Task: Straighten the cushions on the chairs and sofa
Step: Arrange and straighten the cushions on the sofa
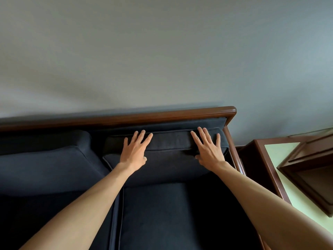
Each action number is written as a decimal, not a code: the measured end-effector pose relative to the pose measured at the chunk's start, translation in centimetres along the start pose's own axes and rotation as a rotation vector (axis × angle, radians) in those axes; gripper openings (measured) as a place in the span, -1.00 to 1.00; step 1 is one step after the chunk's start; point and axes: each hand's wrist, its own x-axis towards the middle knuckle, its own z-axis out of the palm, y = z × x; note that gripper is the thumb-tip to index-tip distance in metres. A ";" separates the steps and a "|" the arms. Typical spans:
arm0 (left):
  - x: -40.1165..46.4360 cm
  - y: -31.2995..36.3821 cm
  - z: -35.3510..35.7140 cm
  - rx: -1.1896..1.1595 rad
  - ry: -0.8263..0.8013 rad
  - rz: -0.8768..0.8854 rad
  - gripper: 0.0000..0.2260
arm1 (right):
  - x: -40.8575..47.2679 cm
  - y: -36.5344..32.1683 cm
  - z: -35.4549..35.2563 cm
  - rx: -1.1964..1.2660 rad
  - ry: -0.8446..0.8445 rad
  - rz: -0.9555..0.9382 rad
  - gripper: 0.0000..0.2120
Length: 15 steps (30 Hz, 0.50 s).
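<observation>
A dark navy sofa with a brown wooden frame (162, 115) stands against a grey wall. Its right back cushion (171, 143) leans against the backrest, above the right seat cushion (158, 213). My left hand (134, 150) lies flat on the top left of that back cushion, fingers spread. My right hand (209, 148) presses flat on its top right part, fingers spread too. Both palms touch the fabric and neither hand grips it. The left back cushion (45, 163) sits beside it, rounder and slightly bulging.
A dark wooden side table (259, 159) with a pale green top stands right of the sofa arm (234, 152). A brown wooden box-like stand (310, 170) rests on it. The grey wall (162, 51) fills the upper half.
</observation>
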 end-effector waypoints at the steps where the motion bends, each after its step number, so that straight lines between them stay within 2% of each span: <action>1: 0.3 -0.1 -0.1 -0.008 -0.006 0.001 -0.14 | 0.3 0.1 0.0 -0.005 -0.008 0.002 -0.03; 7: 3.6 -0.3 -1.7 -0.013 -0.126 -0.023 -0.09 | 4.3 1.0 -1.2 -0.022 -0.154 -0.001 -0.02; 15: 2.9 -0.2 -0.5 -0.035 -0.130 -0.022 -0.11 | 4.0 1.0 -0.7 -0.024 -0.154 -0.006 -0.01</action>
